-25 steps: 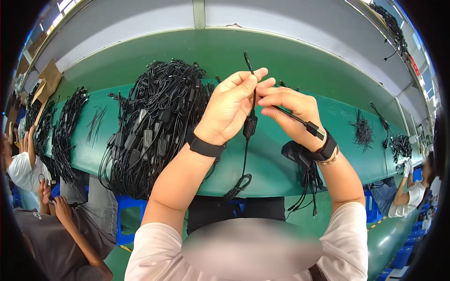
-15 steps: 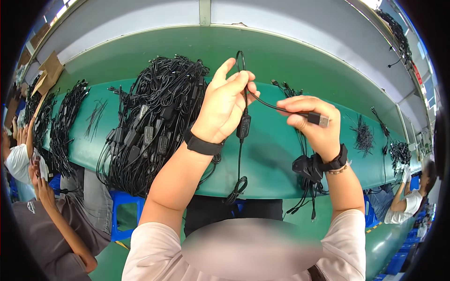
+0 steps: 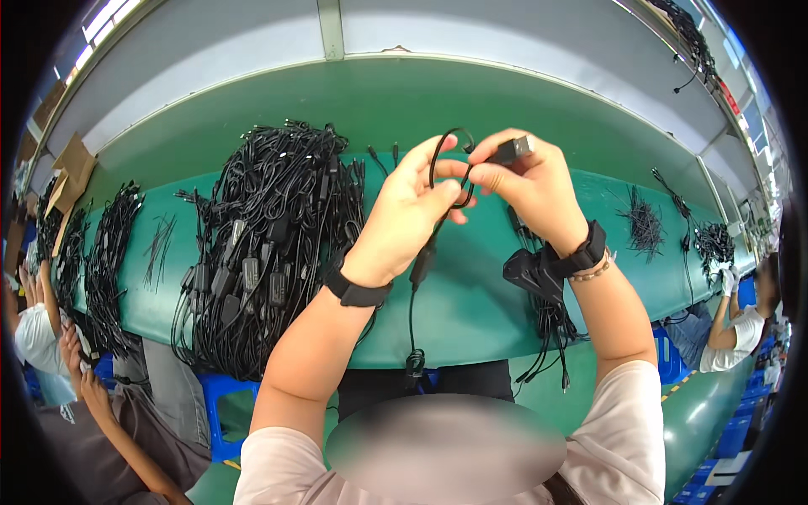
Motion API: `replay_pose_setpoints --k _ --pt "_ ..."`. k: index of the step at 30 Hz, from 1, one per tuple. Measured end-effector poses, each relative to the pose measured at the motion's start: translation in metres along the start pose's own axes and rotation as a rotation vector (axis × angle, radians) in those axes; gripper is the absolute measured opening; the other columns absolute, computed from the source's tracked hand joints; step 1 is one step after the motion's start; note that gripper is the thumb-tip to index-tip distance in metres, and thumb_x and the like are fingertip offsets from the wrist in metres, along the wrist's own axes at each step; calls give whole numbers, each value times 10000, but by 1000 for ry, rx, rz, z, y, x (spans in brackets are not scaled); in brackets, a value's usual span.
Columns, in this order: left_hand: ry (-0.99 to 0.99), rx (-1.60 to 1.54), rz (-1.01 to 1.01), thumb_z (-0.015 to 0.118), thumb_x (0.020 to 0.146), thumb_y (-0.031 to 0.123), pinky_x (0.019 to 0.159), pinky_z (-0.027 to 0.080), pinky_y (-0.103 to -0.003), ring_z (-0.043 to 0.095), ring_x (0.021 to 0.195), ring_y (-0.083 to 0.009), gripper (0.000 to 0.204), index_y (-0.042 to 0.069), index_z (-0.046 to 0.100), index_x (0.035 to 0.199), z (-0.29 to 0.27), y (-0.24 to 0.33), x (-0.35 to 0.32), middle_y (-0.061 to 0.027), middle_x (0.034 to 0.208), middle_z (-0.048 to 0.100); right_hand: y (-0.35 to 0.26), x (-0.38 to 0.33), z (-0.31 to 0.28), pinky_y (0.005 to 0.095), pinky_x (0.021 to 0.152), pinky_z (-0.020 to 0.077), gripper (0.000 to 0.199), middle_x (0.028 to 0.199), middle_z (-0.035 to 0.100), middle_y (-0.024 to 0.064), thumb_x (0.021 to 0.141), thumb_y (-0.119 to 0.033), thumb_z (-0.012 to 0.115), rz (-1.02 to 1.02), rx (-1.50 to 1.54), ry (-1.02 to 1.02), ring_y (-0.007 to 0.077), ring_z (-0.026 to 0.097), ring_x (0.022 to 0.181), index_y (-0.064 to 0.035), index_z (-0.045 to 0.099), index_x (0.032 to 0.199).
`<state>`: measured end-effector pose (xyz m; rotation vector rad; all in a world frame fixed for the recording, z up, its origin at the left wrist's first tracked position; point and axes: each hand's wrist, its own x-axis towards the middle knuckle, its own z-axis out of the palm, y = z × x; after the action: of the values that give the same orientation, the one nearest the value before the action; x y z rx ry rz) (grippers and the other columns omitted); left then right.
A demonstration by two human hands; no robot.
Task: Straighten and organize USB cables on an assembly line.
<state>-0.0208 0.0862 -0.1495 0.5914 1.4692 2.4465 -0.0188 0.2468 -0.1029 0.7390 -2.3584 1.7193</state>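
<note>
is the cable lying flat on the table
No, both hands, left and right, hold the cable looped above the table.

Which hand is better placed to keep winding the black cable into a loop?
Probably right. The right hand pinches the cable's plug end and is free to circle. The left hand pins the small loop, with the rest of the black cable hanging below it.

Factory line: long green bench [image 3: 471, 303], cable heaps [image 3: 269, 244].

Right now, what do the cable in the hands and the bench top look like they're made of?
Black cable: likely rubbery plastic sheath, matte, bending into a loop without kinking. Its plug: probably hard plastic, slight sheen. Green bench top: smooth, faintly glossy, perhaps a vinyl or rubber mat.
</note>
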Motion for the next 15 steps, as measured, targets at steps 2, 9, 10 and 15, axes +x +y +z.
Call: replay_pose_setpoints --k 2,9,10,15 --pt "-56 -7 -14 491 842 52 568 425 -203 534 763 -124 454 12 313 1258 -4 3 4 -65 944 510 5 3 3 225 676 466 176 886 588 58 749 -11 628 -33 97 21 105 561 765 6 577 916" --pt "-38 -85 -73 503 857 110 557 409 -215 515 725 -111 406 19 357 1225 -8 5 5 -49 878 509 6 12 6 254 673 485 230 874 596 74 762 12 598 18 268 -2 131 577 775 5 532 982" --pt "2 -154 -103 505 860 126 558 410 -218 514 713 -108 383 22 378 1207 -9 4 7 -46 871 508 6 13 4 258 669 489 233 871 600 79 765 15 592 5 257 -17 136 582 779 5 525 988" --pt "94 -78 -222 497 874 151 545 390 -201 502 668 -95 308 42 426 1153 7 7 0 -37 824 543 2 15 -9 264 651 495 209 870 609 104 772 15 581 53 89 115 148 589 781 2 523 972"
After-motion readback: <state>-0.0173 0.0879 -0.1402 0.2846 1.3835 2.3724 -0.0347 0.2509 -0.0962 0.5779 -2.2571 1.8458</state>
